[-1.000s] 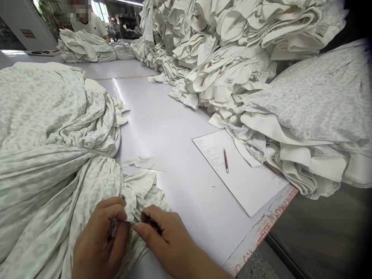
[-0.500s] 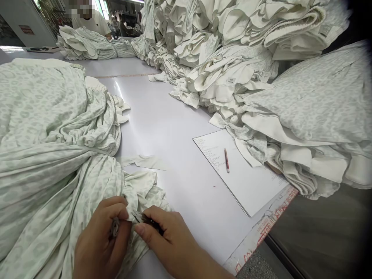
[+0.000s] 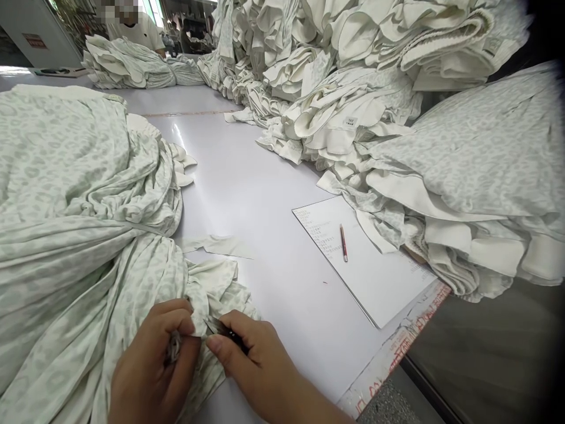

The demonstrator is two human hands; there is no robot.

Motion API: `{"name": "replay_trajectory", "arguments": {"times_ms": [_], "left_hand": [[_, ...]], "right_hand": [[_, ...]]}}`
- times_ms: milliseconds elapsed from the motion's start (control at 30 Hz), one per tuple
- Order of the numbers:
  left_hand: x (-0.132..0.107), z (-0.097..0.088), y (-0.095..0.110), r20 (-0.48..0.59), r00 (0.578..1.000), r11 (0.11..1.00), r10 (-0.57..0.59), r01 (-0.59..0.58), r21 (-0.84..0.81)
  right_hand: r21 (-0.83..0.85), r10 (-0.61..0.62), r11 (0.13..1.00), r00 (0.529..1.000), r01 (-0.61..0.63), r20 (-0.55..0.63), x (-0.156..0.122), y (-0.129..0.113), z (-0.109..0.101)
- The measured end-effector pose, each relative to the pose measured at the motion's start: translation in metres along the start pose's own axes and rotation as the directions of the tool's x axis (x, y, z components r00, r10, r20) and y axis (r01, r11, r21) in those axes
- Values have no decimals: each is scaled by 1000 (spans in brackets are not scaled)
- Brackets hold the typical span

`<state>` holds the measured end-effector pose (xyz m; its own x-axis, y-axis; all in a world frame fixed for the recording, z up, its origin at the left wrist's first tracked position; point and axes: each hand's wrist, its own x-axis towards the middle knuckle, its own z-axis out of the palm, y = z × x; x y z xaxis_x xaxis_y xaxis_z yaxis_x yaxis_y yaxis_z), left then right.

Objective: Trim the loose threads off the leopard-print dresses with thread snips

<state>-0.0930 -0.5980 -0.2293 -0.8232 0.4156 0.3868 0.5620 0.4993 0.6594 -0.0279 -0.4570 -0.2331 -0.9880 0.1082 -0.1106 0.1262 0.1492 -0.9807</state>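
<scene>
My left hand point(image 3: 154, 359) is closed round a bunched bit of pale cloth point(image 3: 173, 346), whose end pokes out between the fingers. In my right hand point(image 3: 269, 368) is a pair of dark-handled thread snips point(image 3: 226, 331), its metal blades pointing left, close to my left fingertips. The fingers hide much of the handle. Under both hands spreads a bundle of pale green leopard-print fabric point(image 3: 92, 282), cinched at its middle by a twisted fabric tie point(image 3: 148, 227). A loose cloth strip point(image 3: 220, 246) lies on the white table point(image 3: 247, 188) beside the bundle.
A large heap of similar cut fabric point(image 3: 366, 100) fills the right and back. On the table are a paper sheet point(image 3: 366, 282) and a red pencil point(image 3: 343, 242). Another tied bundle point(image 3: 132, 63) lies far left, with a person point(image 3: 136, 32) behind it. The table's taped edge point(image 3: 397, 347) is right.
My right hand has shifted very slightly, and the snips' blades show at a slightly different angle near my left hand. The left hand keeps its grip. The whole view has drifted slightly.
</scene>
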Motion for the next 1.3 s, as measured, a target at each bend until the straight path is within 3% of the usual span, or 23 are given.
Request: {"name": "replay_trajectory", "arguments": {"times_ms": [100,267,367,467,600,867,1033,1200,1233,1300], "left_hand": [[-3,1,1,-14,1000,1000,-28,28,-7],[-1,-6,-3,-3,977,972,-212,211,103],[10,-16,-10,126,947,955,-296,289,67],[21,-24,-17,282,891,915,-357,394,-86],[22,-29,-25,406,834,849,-372,483,-214],[18,-27,-25,439,817,845,-373,495,-204],[20,-28,-23,460,812,842,-360,495,-215],[22,-29,-8,438,742,777,-507,614,-141],[23,-28,-5,398,768,799,-501,588,-127],[24,-27,-4,279,881,900,-383,424,-100]], "right_hand": [[28,5,1000,1000,-5,7,1,-1,2],[90,13,996,1000,-13,5,4,0,1],[102,14,995,1000,-12,-23,5,2,-2],[71,-13,997,999,16,-49,7,1,-4],[-40,-51,998,998,50,-42,15,-7,-5],[-309,-205,933,978,186,-30,23,-11,-1],[-304,-217,933,975,193,-48,23,-8,0],[-251,-204,950,977,185,-53,21,-6,-3],[-221,-180,962,981,160,-74,20,-6,-6],[-137,-119,985,985,101,-129,16,-4,-14]]}}
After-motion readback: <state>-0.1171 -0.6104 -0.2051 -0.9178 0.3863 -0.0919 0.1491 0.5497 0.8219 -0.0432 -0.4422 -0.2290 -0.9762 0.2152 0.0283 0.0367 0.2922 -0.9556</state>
